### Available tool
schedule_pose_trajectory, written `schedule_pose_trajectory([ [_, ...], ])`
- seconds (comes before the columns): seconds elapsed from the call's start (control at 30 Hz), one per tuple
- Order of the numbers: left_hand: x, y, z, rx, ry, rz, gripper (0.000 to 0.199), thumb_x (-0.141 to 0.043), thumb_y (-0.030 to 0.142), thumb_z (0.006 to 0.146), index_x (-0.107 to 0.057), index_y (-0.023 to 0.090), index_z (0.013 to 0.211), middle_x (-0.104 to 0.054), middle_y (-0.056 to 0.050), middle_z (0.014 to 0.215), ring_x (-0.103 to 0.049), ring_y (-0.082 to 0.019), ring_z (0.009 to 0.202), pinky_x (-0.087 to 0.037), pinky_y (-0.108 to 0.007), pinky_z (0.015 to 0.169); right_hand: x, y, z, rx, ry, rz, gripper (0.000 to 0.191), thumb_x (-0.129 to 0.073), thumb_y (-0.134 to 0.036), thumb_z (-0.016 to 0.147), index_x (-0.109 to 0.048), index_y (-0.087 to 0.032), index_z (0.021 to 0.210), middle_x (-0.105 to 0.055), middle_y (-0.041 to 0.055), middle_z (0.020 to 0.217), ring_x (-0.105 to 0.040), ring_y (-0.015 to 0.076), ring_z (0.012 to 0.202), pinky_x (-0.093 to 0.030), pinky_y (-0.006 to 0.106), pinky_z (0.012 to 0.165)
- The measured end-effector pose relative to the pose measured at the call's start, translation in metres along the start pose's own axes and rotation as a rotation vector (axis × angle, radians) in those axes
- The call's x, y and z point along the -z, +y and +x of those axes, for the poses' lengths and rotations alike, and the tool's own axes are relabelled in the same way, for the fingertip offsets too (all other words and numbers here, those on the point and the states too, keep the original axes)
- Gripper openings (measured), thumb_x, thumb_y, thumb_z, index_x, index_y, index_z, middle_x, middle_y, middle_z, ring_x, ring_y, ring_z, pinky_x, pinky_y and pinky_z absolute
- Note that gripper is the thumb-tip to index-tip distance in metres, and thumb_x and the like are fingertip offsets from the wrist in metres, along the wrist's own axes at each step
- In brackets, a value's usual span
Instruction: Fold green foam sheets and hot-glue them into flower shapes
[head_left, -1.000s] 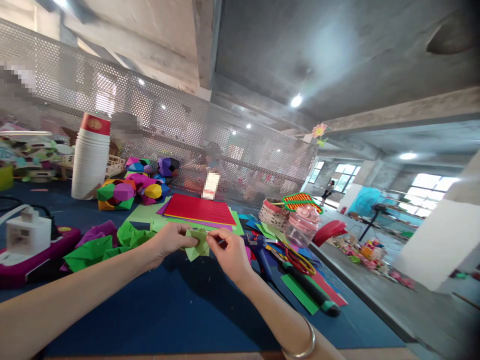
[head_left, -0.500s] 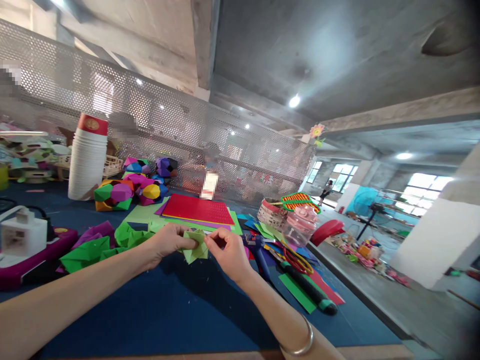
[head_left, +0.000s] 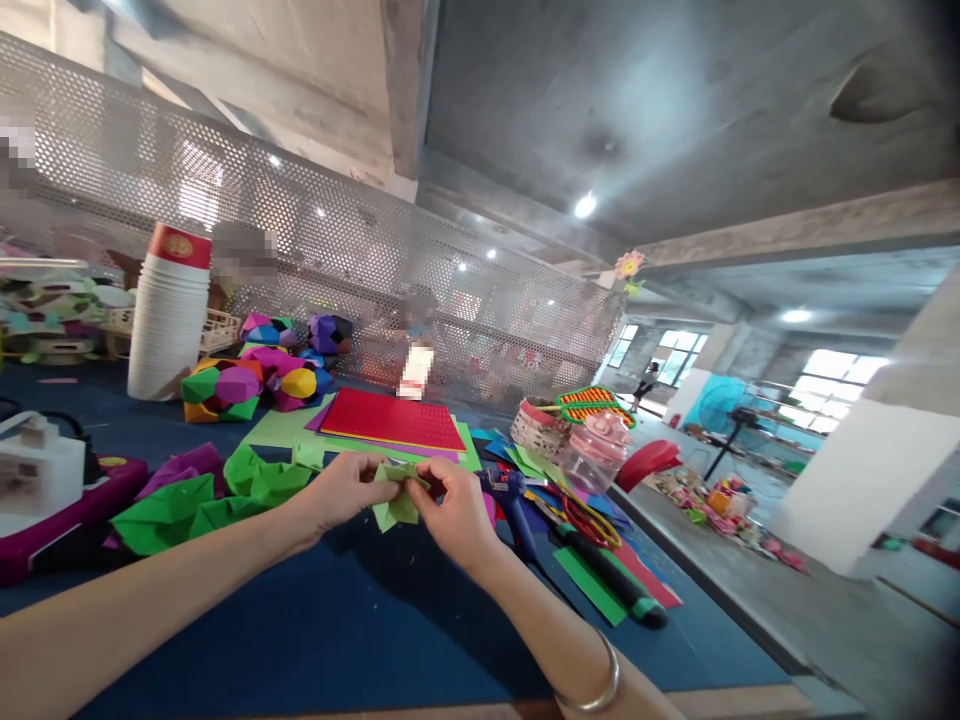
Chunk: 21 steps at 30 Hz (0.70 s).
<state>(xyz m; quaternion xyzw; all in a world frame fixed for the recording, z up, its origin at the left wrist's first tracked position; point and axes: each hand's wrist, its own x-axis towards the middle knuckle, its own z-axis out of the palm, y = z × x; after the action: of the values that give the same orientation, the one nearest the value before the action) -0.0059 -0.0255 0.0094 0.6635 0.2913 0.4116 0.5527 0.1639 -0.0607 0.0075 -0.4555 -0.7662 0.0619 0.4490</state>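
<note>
Both my hands pinch one light green folded paper [head_left: 396, 510] above the dark blue table [head_left: 315, 630]. My left hand [head_left: 346, 492] grips its left side between thumb and fingers. On the right side of the paper, my right hand [head_left: 457, 510] is closed, thumb and fingers together at its upper edge. Crumpled-looking green folded papers [head_left: 262, 475] lie left of my left hand, beside a purple one [head_left: 187, 468]. Behind my hands is a stack of coloured sheets with a red sheet [head_left: 394, 420] on top.
A blue glue gun [head_left: 510, 495], scissors [head_left: 592, 525] and a black-green tool [head_left: 615, 575] lie on the right, near a pink-lidded jar [head_left: 596, 455]. Paper cups [head_left: 169, 320], coloured paper balls [head_left: 225, 385] and a purple power strip [head_left: 82, 520] stand left.
My right hand has moved slightly left and its fingers now overlap the paper's upper right part. The paper has tilted a little. The whole view has shifted slightly.
</note>
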Motion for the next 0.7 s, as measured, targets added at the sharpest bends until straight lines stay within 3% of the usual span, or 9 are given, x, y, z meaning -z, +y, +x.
schedule_pose_trajectory([
  [0.07,-0.0016,0.0016,-0.0008,0.001,0.003,-0.007,0.025,-0.069,0.027,0.060,-0.066,0.013,0.081,-0.068,-0.001,0.072,-0.061,-0.015,0.069,-0.045,-0.026,0.068,0.0004,0.0009,0.0000,0.001,0.001,-0.009,0.009,-0.056,-0.024,0.083,-0.062,-0.018,0.083,-0.062,0.0020,0.074,-0.055,0.0132,0.063,-0.042,0.022,0.058],
  [0.2,-0.0022,0.0009,-0.0017,0.032,0.034,0.067,0.032,-0.067,0.028,0.062,-0.065,0.014,0.090,-0.066,0.000,0.066,-0.059,-0.015,0.058,-0.043,-0.025,0.057,0.0011,-0.0005,-0.0002,0.029,0.012,-0.033,0.008,-0.055,-0.022,0.083,-0.061,-0.018,0.079,-0.060,0.0017,0.072,-0.053,0.0131,0.064,-0.041,0.022,0.059],
  [0.43,-0.0003,-0.0062,0.0004,-0.104,0.045,0.143,0.028,-0.064,0.036,0.069,-0.064,0.015,0.088,-0.069,-0.004,0.079,-0.062,-0.018,0.072,-0.046,-0.026,0.066,0.0010,-0.0038,0.0001,-0.021,0.010,0.016,0.014,-0.056,-0.027,0.082,-0.055,-0.019,0.072,-0.053,-0.0014,0.064,-0.047,0.0111,0.055,-0.037,0.021,0.051],
  [0.57,0.0012,-0.0031,-0.0019,-0.227,0.061,0.347,0.023,-0.056,0.037,0.079,-0.062,0.015,0.079,-0.065,-0.003,0.073,-0.059,-0.017,0.071,-0.044,-0.025,0.066,0.0002,-0.0053,-0.0003,-0.064,-0.003,0.075,0.017,-0.057,-0.029,0.081,-0.054,-0.019,0.069,-0.050,-0.0025,0.059,-0.046,0.0108,0.053,-0.038,0.021,0.051],
  [0.7,0.0020,0.0014,-0.0035,-0.237,0.057,0.356,0.026,-0.053,0.040,0.081,-0.060,0.016,0.073,-0.063,-0.003,0.070,-0.057,-0.017,0.070,-0.043,-0.025,0.067,-0.0012,-0.0080,-0.0009,-0.104,0.025,0.176,0.012,-0.060,-0.029,0.080,-0.059,-0.018,0.084,-0.061,0.0010,0.072,-0.055,0.0126,0.061,-0.046,0.023,0.057],
])
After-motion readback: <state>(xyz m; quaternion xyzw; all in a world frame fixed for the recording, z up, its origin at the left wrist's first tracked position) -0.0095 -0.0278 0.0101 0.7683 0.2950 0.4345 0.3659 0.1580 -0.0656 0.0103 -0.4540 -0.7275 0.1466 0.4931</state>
